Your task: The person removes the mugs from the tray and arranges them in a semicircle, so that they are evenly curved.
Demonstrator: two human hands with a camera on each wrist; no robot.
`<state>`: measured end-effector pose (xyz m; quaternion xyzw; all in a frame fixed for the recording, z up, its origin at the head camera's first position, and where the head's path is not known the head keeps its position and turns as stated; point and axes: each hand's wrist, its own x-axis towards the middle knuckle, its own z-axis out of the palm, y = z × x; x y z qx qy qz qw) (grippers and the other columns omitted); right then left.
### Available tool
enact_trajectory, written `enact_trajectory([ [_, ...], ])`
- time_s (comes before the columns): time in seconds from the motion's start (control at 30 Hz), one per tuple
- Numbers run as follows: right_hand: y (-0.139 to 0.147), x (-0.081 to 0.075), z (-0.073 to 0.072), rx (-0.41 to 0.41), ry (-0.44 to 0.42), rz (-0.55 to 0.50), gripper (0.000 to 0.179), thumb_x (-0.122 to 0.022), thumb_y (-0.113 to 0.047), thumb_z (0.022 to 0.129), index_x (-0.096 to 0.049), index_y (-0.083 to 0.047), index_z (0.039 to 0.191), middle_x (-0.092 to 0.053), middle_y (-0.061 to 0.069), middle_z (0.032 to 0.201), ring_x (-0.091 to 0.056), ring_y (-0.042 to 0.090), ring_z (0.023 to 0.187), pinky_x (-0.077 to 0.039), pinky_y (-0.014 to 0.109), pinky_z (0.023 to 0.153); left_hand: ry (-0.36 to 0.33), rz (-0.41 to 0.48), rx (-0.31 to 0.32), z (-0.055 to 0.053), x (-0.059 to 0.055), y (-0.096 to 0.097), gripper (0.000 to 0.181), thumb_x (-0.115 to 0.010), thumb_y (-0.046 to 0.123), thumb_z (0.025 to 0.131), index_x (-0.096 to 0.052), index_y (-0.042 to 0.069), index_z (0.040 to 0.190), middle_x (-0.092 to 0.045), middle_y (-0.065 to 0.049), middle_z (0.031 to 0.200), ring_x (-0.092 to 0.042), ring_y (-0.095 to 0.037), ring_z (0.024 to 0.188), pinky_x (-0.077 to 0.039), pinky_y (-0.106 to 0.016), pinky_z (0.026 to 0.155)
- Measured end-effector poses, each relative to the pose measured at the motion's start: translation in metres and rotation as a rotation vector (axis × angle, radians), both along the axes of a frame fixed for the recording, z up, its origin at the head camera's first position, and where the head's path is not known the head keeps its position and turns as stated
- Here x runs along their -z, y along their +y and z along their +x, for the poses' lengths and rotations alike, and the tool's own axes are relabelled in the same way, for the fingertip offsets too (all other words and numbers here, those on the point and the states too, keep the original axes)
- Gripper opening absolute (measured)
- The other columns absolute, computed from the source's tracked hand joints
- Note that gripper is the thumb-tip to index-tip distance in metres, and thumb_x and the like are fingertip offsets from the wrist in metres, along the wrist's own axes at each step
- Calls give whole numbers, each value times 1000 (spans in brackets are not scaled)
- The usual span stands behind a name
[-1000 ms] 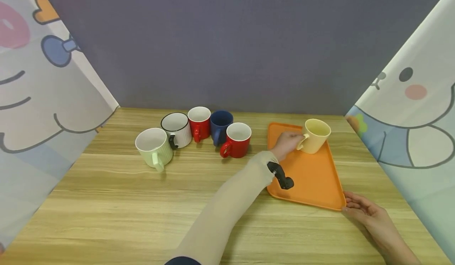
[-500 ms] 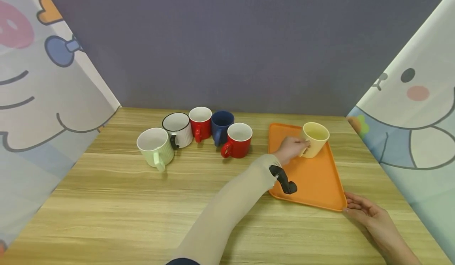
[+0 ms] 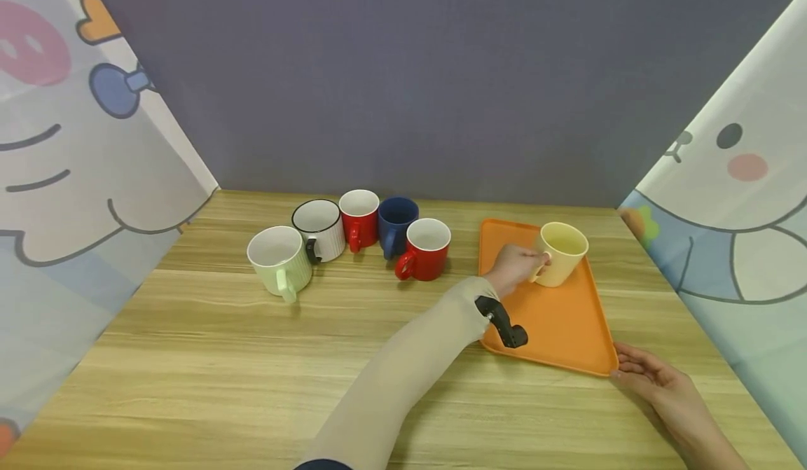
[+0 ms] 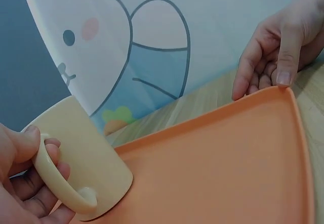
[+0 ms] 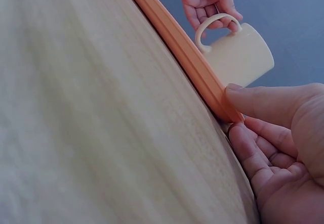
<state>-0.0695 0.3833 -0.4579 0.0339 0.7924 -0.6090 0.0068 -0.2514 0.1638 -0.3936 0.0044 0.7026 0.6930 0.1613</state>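
By its handle, the left hand (image 3: 518, 268) holds a pale yellow mug (image 3: 564, 256) upright at the far end of an orange tray (image 3: 555, 330). In the left wrist view, fingers of the left hand (image 4: 25, 173) pass through the handle of the mug (image 4: 91, 153), whose base is right at the tray's surface. At the tray's near right corner, the right hand (image 3: 665, 389) pinches the rim. The right wrist view shows its thumb (image 5: 268, 102) against the tray's side (image 5: 187, 52), with curled fingers low beside the corner.
Left of the tray stand a red mug (image 3: 429, 253), a blue mug (image 3: 398, 225), another red mug (image 3: 359, 218), a white mug with a black handle (image 3: 321, 232) and a pale green mug (image 3: 280, 263). A grey panel (image 3: 403, 85) rises behind the wooden table (image 3: 252, 372).
The left hand has brought the yellow mug slightly down and nearer over the tray. The right hand keeps its place at the corner. The view has shifted slightly.
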Motion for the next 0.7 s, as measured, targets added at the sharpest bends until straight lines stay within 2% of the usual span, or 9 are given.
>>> enact_trajectory([
  [0.13,0,1,0,-9,16,-25,43,-62,5,95,-66,-28,122,-68,-8,104,-63,4,92,-52,15,76,-6,6,-11,2,-1,-1,16,-72,12,93,-79,-1,87,-74,-9,80,-71,-17,76,-56,-27,72],
  [0.37,0,1,1,-8,10,-49,43,-62,5,95,-67,-28,122,-68,-8,103,-63,4,92,-53,16,75,-7,83,-8,5,-2,-7,14,-72,6,91,-77,-6,87,-74,-13,82,-67,-16,70,-55,-29,72],
  [0.53,1,0,2,-10,11,-48,43,-62,5,95,-67,-26,123,-68,-7,103,-63,4,92,-53,16,75,-23,137,25,10,-7,-14,13,-73,5,90,-76,-8,90,-74,-15,84,-63,-13,66,-55,-28,69],
  [0.7,1,0,1,-17,15,-51,43,-61,5,95,-66,-27,123,-68,-7,104,-63,5,93,-53,16,76,-6,184,67,15,-12,-23,15,-72,3,90,-75,-10,96,-74,-17,88,-62,-11,64,-53,-23,63],
])
